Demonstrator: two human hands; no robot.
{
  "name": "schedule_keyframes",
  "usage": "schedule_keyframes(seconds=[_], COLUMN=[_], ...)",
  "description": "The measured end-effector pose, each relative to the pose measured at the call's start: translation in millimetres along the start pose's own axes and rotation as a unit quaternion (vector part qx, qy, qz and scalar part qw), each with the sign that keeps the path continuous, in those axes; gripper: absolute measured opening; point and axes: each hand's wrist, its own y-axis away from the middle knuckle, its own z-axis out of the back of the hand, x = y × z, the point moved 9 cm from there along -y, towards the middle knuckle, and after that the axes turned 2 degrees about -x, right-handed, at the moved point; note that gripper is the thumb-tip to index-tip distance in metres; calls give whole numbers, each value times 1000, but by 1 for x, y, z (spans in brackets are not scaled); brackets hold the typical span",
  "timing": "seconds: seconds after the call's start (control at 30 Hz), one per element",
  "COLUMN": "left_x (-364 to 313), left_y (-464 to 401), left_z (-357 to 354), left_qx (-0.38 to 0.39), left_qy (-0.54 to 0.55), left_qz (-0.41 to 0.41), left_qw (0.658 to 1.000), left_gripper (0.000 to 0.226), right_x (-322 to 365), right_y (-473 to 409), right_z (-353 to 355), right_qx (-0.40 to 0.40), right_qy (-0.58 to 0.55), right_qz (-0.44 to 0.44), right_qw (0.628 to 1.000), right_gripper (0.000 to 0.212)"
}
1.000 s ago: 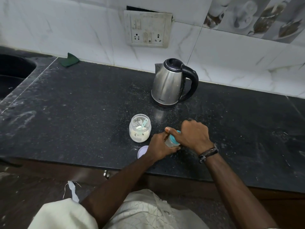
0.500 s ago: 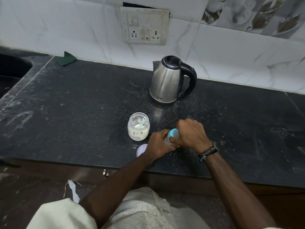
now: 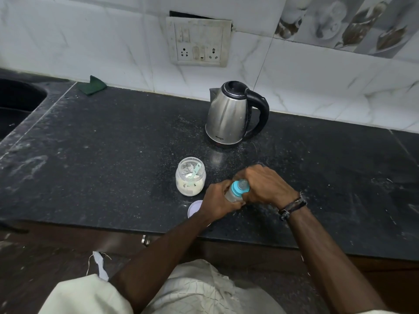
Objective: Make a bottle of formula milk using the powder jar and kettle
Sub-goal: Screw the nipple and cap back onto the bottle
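Two hands on one bottle (image 3: pixel 235 193), low on the dark desk (image 3: pixel 113 155) near its front edge. Left hand (image 3: pixel 218 201) wrapped around the clear body from the left, fingers closed on it. Right hand (image 3: pixel 266 185) clamped on the blue collar (image 3: pixel 239 188) from the right, teat (image 3: pixel 243 182) showing between thumb and fingers. Bottle tilted, top leaning away toward the kettle (image 3: pixel 231 114). Hands touching or nearly touching across the bottle; cannot tell which. Dark band (image 3: pixel 292 206) on the right wrist.

Just left of the left hand, open jar (image 3: pixel 191 176) of pale powder, upright, with a light green scoop (image 3: pixel 195 172) standing inside. Jar lid (image 3: pixel 195 208) flat on the desk, below the jar, partly hidden under the left wrist. Kettle upright at the back, well apart from the hands, handle to the right, lid shut. Green cloth (image 3: pixel 91 85) far back left, against the wall. Socket plate (image 3: pixel 199 40) on the tiles above the kettle.
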Motion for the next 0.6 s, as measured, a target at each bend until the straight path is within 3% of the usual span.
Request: schedule_keyframes(seconds=[0.17, 0.37, 0.47, 0.6], left_x=[-1, 4, -1, -4], left_y=[0, 2, 2, 2], left_z=[-1, -2, 0, 0], left_qx=[7, 5, 0, 5], left_qy=[11, 37, 34, 32], left_qz=[2, 20, 12, 0], left_qw=[1000, 999, 999, 999], left_gripper=[66, 58, 60, 64], right_x=[-3, -3, -9, -7], right_y=[1, 8, 10, 6], right_z=[7, 16, 15, 5], right_qx=[-37, -106, -72, 5], right_qy=[26, 84, 72, 37], right_qz=[-28, -85, -95, -38], right_qw=[999, 987, 990, 999], right_gripper=[45, 68, 72, 53])
